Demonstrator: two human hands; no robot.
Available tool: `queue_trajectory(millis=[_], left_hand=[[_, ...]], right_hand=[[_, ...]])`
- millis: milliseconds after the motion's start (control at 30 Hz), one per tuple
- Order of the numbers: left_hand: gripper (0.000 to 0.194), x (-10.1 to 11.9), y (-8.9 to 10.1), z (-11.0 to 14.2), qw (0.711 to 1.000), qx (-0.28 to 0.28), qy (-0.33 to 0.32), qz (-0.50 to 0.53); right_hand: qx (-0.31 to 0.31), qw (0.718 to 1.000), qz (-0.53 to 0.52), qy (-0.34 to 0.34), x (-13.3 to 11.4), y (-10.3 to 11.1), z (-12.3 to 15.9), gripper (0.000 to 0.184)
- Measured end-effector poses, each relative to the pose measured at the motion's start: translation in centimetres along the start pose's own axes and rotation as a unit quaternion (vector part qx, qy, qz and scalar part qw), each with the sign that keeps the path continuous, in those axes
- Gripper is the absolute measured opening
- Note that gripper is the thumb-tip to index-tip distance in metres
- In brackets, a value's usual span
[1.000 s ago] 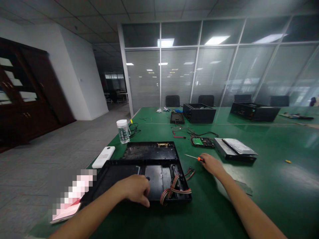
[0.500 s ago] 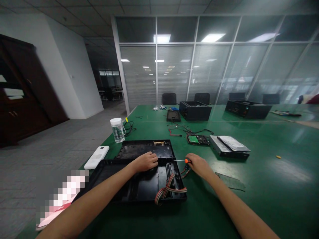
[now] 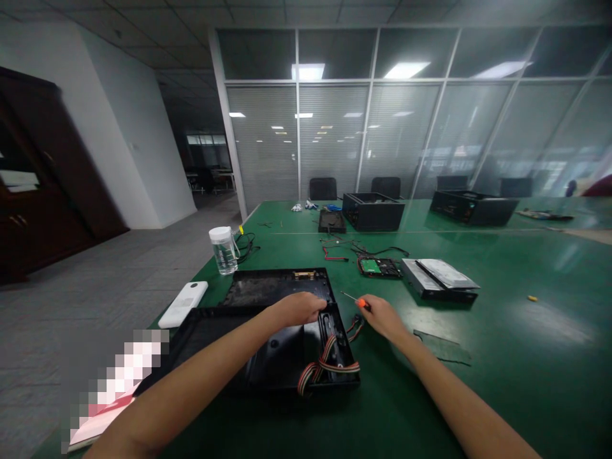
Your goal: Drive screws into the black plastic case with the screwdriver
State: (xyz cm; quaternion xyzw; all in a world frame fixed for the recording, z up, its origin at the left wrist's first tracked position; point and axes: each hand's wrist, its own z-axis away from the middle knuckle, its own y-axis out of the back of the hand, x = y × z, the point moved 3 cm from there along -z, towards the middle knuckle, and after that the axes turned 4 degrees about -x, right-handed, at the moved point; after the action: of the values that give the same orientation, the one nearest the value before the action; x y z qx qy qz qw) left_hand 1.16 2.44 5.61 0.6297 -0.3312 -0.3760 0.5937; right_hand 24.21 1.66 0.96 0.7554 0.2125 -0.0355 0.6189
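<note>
A black open case (image 3: pixel 282 360) lies on the green table in front of me, its hinged-looking back panel (image 3: pixel 268 287) spread out behind it. My left hand (image 3: pixel 306 309) is over the case, fingers closed at the inner edge near its right end. What they pinch, if anything, is hidden. To the right of the case, my right hand (image 3: pixel 382 317) grips a screwdriver (image 3: pixel 363 303) by its orange-and-black handle. Its thin shaft points left and slightly up, the tip apart from the case. A striped ribbon cable (image 3: pixel 329 363) hangs over the case's front right corner.
Beyond the case lie a hard drive (image 3: pixel 377 266), a disc drive with papers (image 3: pixel 440 280) and loose cables. A water bottle (image 3: pixel 224 252), a white phone (image 3: pixel 183 305) and a book (image 3: pixel 102 414) line the left edge. Two black computer cases (image 3: pixel 373 211) stand farther back.
My left hand has moved right along the case's back edge. The screwdriver has tilted up, its tip drawn away from that edge. The view has shifted slightly.
</note>
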Motion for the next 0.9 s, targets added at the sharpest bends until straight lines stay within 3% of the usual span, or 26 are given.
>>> queue_trajectory(millis=[133, 233, 367, 733, 900], left_hand=[[0.016, 0.0, -1.4, -1.1, 0.995, 0.023, -0.021, 0.093], [0.021, -0.5, -2.6, -0.9, 0.989, 0.065, 0.03, 0.126], [0.018, -0.4, -3.7, -0.3, 0.988, 0.069, 0.071, 0.119], [0.022, -0.2, -4.5, -0.9, 0.988, 0.102, -0.014, 0.117], [0.022, -0.3, -5.3, -1.0, 0.988, 0.12, 0.001, 0.099]], right_hand=[[-0.003, 1.0, 0.0, 0.004, 0.0, 0.0, -0.1, 0.023], [-0.015, 1.0, 0.006, -0.002, 0.1, 0.0, -0.1, 0.023], [-0.014, 1.0, 0.008, -0.002, 0.2, -0.1, -0.2, 0.023], [0.006, 0.999, -0.024, 0.02, 0.7, -0.2, -0.3, 0.024], [0.035, 0.999, -0.032, -0.008, 1.1, -0.1, -0.5, 0.03]])
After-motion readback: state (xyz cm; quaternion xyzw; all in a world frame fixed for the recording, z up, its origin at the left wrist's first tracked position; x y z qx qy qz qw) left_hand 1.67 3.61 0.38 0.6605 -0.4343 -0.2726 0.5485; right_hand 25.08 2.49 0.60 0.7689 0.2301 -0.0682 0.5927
